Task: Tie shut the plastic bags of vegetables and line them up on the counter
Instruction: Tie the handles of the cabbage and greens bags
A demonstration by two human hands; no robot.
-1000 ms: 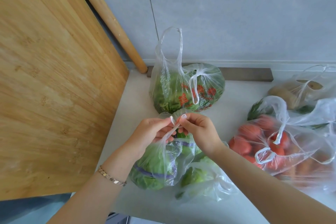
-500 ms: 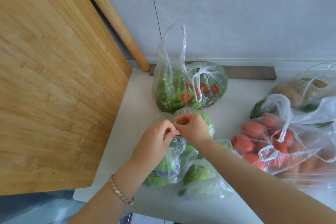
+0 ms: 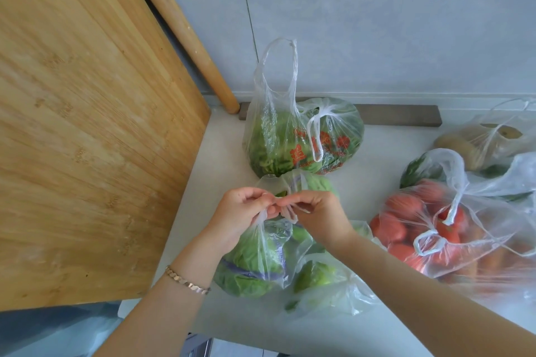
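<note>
A clear bag of leafy greens (image 3: 252, 266) lies on the pale counter (image 3: 220, 159) in front of me. My left hand (image 3: 240, 211) pinches one of its handles, pulled taut upward. My right hand (image 3: 316, 214) pinches the other handle, and the fingertips of both hands meet above the bag. Behind it stands a tied bag of greens with red print (image 3: 301, 139), one loop upright. A smaller bag of green vegetables (image 3: 322, 278) lies under my right forearm. To the right sits a bag of tomatoes (image 3: 429, 229).
A large wooden board (image 3: 87, 124) leans upright along the left, and a wooden rolling pin (image 3: 185, 34) leans in the corner against the grey wall. A bag of potatoes (image 3: 481, 142) and another of dark greens (image 3: 420, 168) sit at the far right. The counter edge runs just below my wrists.
My hands dropped close onto the bag half a second ago and have now risen again, drawing the handles taut. The view has shifted slightly; the other bags have not moved.
</note>
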